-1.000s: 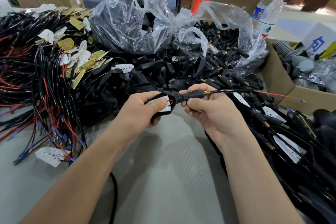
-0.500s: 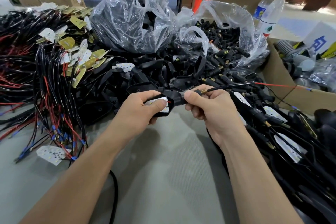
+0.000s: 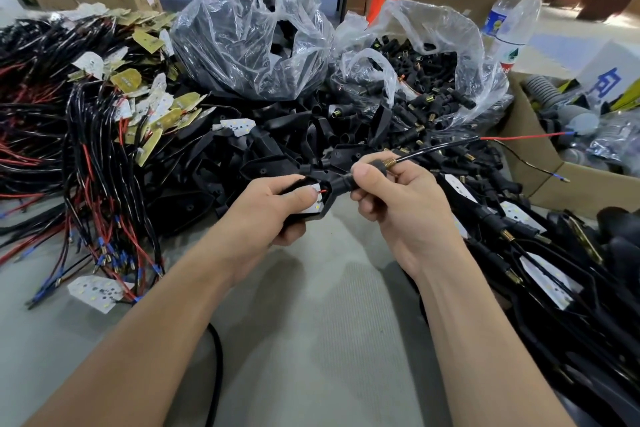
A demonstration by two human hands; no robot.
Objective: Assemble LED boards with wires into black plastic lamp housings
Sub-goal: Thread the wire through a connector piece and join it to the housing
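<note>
Black housing is dead centre of the head view. The left hand grips it, with the thumb pressed onto the white LED board lying in its open face. The right hand pinches the black stem at the housing's neck, thumb on top and fingers curled under. The brass thread pokes out past the thumb, and the wire trails off right into a red lead.

Looks to me like the seating step: board going down, slack getting taken up through the stem. If it were me:
- hold that left thumb flat on the board so it can't lift or twist
- draw the wire straight along the stem's line, not sideways
- go easy, since the tiny bit of red by the board is probably the weak spot
- push the stem square into the neck

Stuff I can't make out:
- whether the board is fully down, because the thumb covers most of it
- the housing's underside and the left fingers, hidden by the palm
- whether the stem is home in the neck, since that joint is just dark on dark
- the finished pile on the right, which runs off the edge of the frame
- what's in the plastic bags, which mostly reads as glare over black parts
</note>
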